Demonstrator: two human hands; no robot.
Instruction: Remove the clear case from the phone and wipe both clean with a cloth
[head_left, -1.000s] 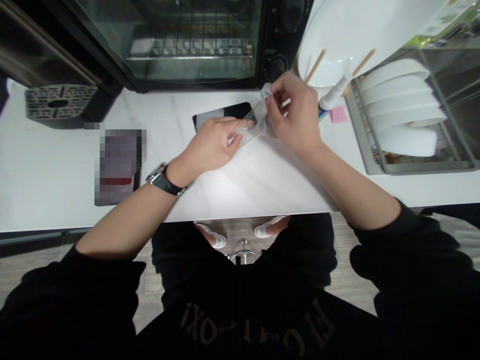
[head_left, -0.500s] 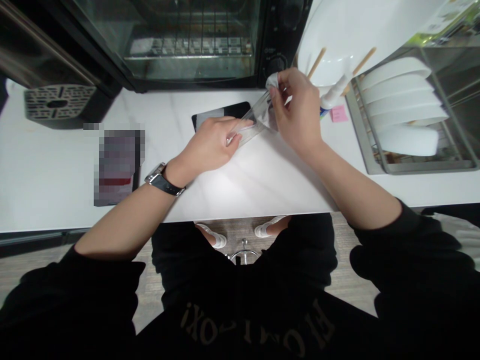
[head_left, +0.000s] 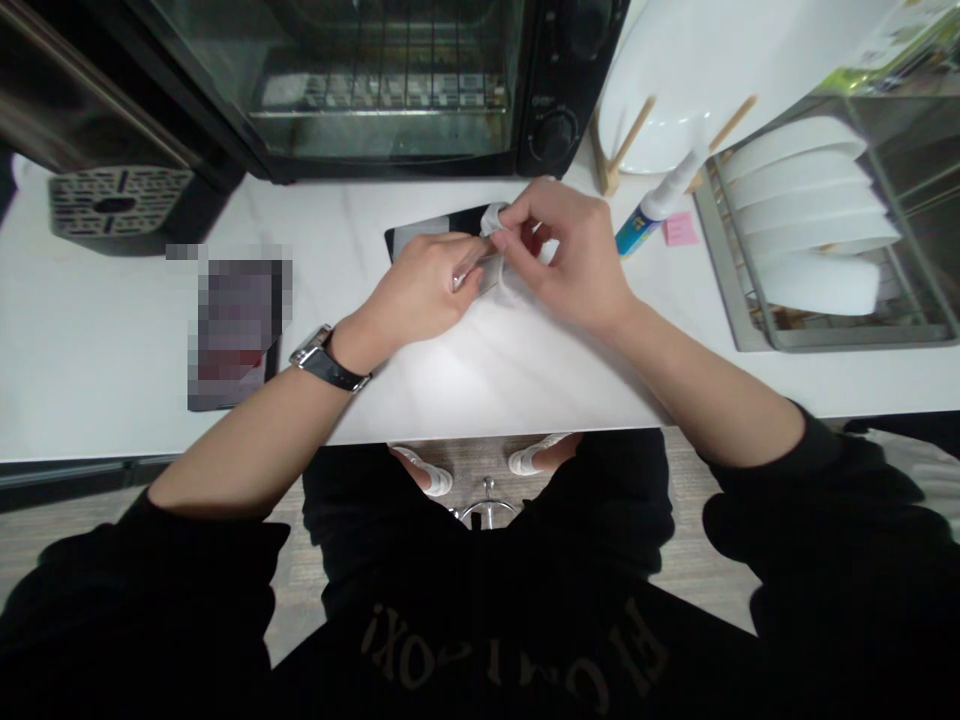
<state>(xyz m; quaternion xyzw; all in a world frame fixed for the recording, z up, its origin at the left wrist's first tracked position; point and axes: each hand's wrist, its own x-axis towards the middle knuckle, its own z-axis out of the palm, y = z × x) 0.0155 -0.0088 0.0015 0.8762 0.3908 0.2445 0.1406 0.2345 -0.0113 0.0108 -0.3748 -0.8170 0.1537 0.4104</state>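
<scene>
Holding a clear plastic strip point(head_left: 490, 270) between our hands, slanted toward two o'clock, we clamp its near end in our left hand point(head_left: 424, 288), probably so it cannot slip under the white tissue point(head_left: 493, 218) our right hand point(head_left: 570, 255) pinches.

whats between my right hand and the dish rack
In the head view, a blue bottle with a white top comes first after your right hand, then a pink sticky note just short of the dish rack.
</scene>
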